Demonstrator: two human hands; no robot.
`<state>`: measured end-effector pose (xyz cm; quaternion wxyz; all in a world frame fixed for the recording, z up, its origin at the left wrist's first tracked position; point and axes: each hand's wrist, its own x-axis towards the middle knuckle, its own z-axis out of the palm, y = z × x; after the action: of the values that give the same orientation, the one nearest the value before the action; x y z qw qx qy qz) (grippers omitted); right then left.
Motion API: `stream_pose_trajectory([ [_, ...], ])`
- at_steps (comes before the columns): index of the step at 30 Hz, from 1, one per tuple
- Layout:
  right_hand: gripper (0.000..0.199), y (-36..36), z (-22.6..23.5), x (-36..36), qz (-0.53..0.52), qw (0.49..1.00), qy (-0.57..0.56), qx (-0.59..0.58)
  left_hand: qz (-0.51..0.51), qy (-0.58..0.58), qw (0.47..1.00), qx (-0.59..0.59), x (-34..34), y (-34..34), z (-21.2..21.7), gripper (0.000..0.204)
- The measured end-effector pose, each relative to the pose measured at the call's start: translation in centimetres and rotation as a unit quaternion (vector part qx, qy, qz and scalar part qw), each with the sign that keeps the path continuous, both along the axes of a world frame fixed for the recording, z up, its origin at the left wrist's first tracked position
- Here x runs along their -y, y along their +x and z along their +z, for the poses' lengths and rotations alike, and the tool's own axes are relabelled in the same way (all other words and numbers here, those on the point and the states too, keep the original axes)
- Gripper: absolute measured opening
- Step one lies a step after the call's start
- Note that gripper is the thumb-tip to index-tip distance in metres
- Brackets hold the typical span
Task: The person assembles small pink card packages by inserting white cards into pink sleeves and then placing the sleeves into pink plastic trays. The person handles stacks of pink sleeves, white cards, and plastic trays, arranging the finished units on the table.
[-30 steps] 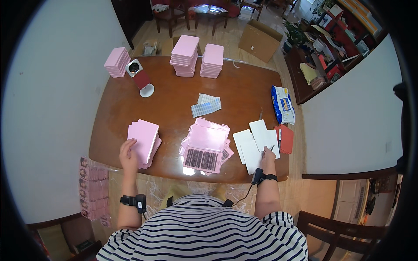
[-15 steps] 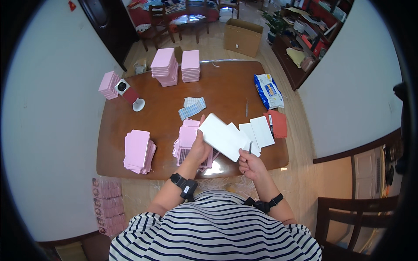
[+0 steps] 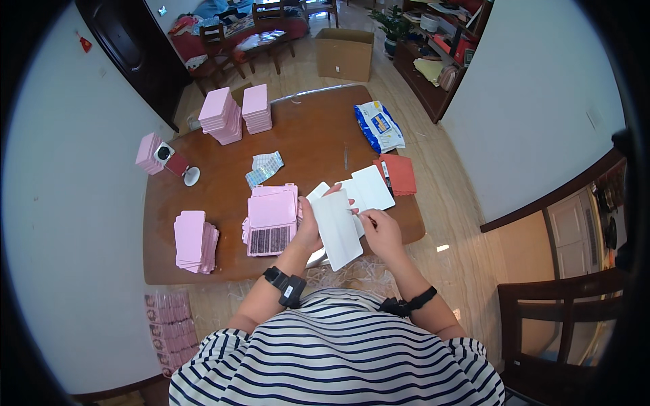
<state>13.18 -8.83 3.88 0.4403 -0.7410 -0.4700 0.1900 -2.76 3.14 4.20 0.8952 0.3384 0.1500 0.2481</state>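
Note:
A white rectangular card [image 3: 337,233] is gripped in my left hand [image 3: 310,227], thumb on its face and fingertips showing past its far edge. Close to the card's right edge, my right hand [image 3: 382,235] is closed, with the dark end of a pair of tweezers [image 3: 373,222] showing between its fingers. Left of the card lies an open pink case [image 3: 273,203] with rows of fine dark strips [image 3: 269,240] in its near half, on top of other pink cases. More white cards [image 3: 372,189] lie on the table beyond my right hand.
Stacked pink cases stand at near left [image 3: 191,237] and at the back [image 3: 220,115]. Patterned sticker sheets [image 3: 265,169], a wipes pack [image 3: 379,126], red cloths [image 3: 401,176] with a marker [image 3: 386,177], and a small camera on a stand [image 3: 172,159] are on the brown table [image 3: 311,145].
My left hand has turned the white card more upright and brought it nearer me. My right hand has shifted up beside it. The view has swung right, and the open pink case is now uncovered.

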Motion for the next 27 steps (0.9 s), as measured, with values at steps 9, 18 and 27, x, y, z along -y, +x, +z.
stream_pose_trajectory([
  [9,0.016,1.4,1.4,4.3,0.253,0.963,0.034,0.085,0.017,-0.026,0.999,-0.014,1.2,1.5,0.4,0.104],
  [18,0.023,9.1,0.5,10.1,0.117,0.971,-0.191,0.086,0.047,-0.064,0.997,-0.014,1.3,1.4,2.2,0.102],
  [27,0.011,4.3,3.6,1.9,-0.023,0.984,0.100,0.146,-0.014,-0.078,0.997,0.000,4.1,3.1,3.3,0.106],
])
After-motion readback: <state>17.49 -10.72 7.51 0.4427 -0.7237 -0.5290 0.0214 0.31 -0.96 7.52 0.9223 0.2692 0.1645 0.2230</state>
